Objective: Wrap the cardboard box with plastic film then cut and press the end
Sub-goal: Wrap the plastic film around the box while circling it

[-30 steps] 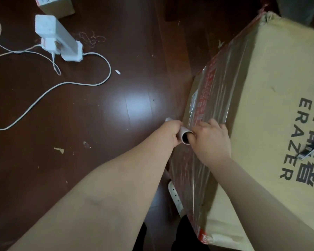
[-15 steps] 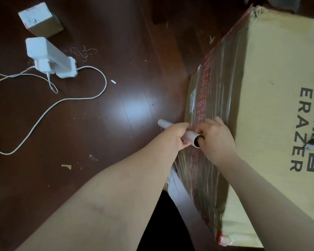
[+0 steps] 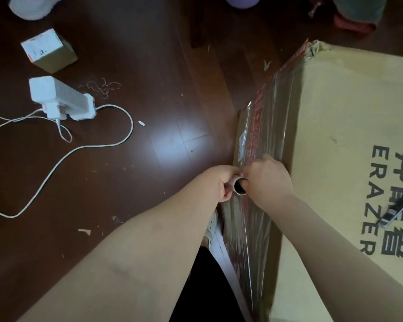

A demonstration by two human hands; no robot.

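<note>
Fingers (image 3: 227, 194) of the left hand (image 3: 219, 182) were curled round the film roll (image 3: 239, 187). The right hand (image 3: 269, 180) clasped its other side, fingertips hidden. Roll: pale cardboard tube, hollow end toward the camera, long axis running down beside the box's side face. Plastic film (image 3: 269, 126): clear, glossy, creased, drawn over that face ahead of both hands. Cardboard box (image 3: 335, 112): large, matte tan, printed, far corner torn. It stood on the dark wooden floor (image 3: 149, 140) immediately right of the hands.
</note>
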